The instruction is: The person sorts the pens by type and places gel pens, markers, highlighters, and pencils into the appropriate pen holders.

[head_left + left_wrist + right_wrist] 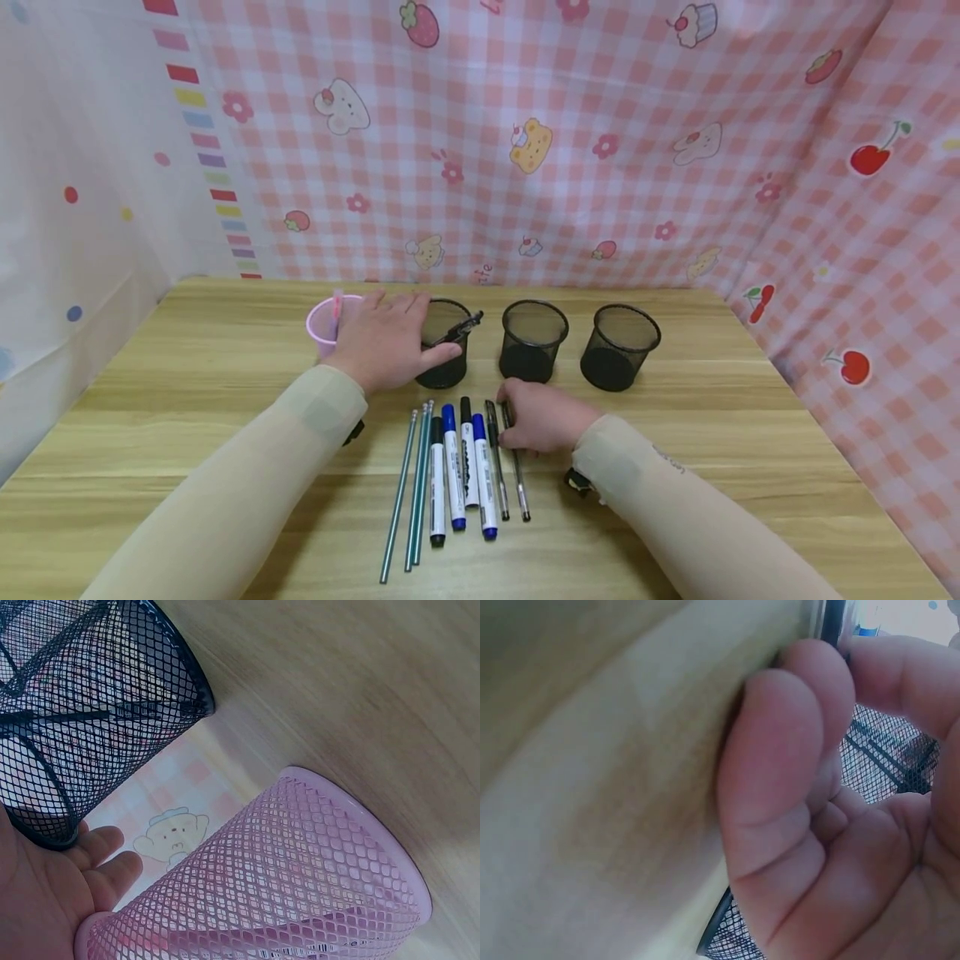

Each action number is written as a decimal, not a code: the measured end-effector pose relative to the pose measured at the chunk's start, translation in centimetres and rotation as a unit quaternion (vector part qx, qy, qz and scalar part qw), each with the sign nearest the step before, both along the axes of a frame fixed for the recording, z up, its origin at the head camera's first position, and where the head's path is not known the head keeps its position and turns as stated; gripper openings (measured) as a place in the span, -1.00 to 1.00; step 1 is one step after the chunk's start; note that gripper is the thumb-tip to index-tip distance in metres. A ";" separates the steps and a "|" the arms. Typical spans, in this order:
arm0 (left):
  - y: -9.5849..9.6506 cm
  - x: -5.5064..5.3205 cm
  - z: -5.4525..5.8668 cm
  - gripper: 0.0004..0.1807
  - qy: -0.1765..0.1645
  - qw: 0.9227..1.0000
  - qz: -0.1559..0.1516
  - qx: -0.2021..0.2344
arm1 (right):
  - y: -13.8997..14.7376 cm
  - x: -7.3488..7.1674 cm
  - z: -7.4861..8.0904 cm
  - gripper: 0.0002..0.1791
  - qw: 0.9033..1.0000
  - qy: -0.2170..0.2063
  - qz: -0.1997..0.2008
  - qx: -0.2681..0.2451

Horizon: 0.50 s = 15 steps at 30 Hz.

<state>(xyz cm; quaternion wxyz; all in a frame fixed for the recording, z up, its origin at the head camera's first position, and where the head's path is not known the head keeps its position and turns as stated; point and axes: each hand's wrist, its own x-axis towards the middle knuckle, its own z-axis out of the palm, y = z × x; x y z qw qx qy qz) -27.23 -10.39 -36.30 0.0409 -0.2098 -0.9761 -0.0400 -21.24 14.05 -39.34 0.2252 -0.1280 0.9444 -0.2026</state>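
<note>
My left hand (386,337) spreads over the left side of a black mesh cup (442,371), fingers straight and thumb across its front. A black pen (462,327) leans in that cup, tip end hidden. Close to the little-finger side stands a pink mesh cup (300,855) holding a pink-topped pen (336,312). My right hand (543,415) pinches the upper end of the rightmost black-capped clear pen (521,483), which lies along the table. In the right wrist view the curled fingers (772,750) sit low by the tabletop. A similar pen (498,475) lies just left.
Two more black mesh cups (534,337) (621,346) stand to the right in the row. Left of the pens lie blue and black markers (454,475) and several green pencils (417,492). A patterned cloth (480,167) hangs behind the wooden table (720,467).
</note>
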 end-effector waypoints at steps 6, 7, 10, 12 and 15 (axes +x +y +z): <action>-0.1 0.0 0.0 0.14 0.000 1.000 -0.002 0.003 | 0.0 -0.1 0.0 -0.39 1.000 -0.012 -0.008 -0.007; -0.1 0.0 0.0 0.14 0.000 1.000 -0.002 0.003 | 0.0 -0.1 0.0 -0.40 1.000 -0.012 -0.008 -0.006; -0.1 0.0 0.0 0.14 0.000 1.000 -0.002 0.001 | 0.0 -0.1 0.0 -0.40 1.000 -0.013 -0.010 -0.006; -0.1 0.0 0.0 0.14 0.000 1.000 -0.001 0.000 | 0.0 -0.1 0.0 -0.41 1.000 -0.014 -0.011 -0.007; 0.0 0.0 0.0 0.14 0.001 1.000 -0.002 0.000 | 0.0 -0.1 0.0 -0.41 1.000 -0.017 -0.014 -0.011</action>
